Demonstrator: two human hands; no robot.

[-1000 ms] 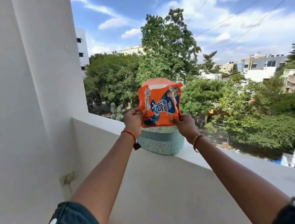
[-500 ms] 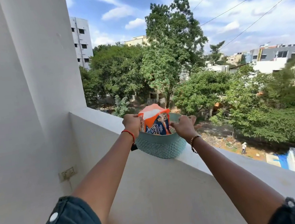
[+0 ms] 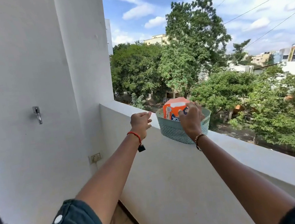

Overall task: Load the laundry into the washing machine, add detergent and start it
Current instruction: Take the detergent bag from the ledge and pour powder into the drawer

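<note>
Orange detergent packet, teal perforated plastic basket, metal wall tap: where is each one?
Orange detergent packet (image 3: 174,111): head view, upper front face.
Teal perforated plastic basket (image 3: 171,133): head view, front wall.
Metal wall tap (image 3: 38,117): head view, its spout.

Packet (image 3: 173,109) in basket (image 3: 171,133); basket on ledge (image 3: 239,149)

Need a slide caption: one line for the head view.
Detergent pack sits in a basket on the balcony ledge; left hand open beside it, right hand in front.

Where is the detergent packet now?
In the head view, right of centre, the detergent packet stands in the teal basket on the balcony ledge, behind the right hand.
</note>
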